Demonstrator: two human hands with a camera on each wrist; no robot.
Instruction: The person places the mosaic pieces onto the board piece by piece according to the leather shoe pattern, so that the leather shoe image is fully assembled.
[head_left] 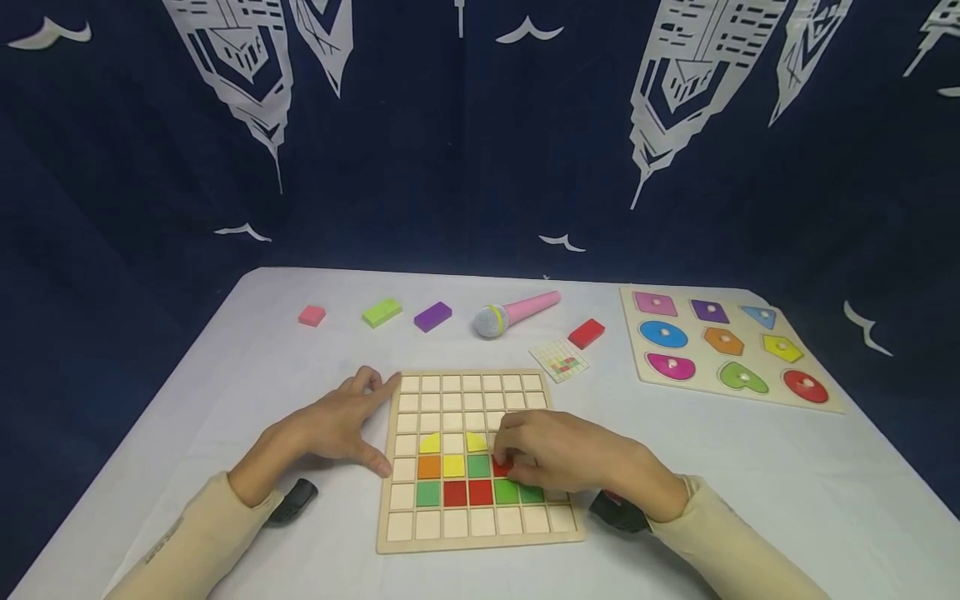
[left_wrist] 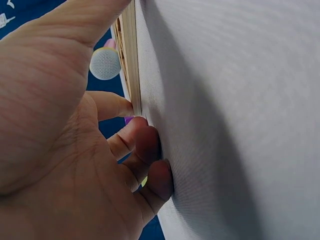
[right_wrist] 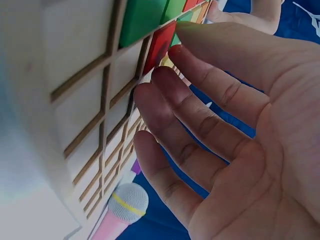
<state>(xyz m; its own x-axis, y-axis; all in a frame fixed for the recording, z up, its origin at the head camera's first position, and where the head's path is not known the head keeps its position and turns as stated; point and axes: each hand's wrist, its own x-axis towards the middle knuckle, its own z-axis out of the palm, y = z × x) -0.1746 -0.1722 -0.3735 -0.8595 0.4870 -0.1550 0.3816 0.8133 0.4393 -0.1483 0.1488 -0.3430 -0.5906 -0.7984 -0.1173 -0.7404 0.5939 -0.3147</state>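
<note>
Left hand point(head_left: 341, 429) flat, fingers spread, braces grid board point(head_left: 480, 537) edge, holds nothing. Right hand point(head_left: 570, 458) fingers nearly straight, press red tile point(head_left: 501, 467) into cell.

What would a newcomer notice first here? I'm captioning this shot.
The square wooden grid board at the table's near centre, partly filled with coloured tiles, where the right hand presses a red tile. The left hand steadies its left edge. Behind lies a pink toy microphone.
</note>
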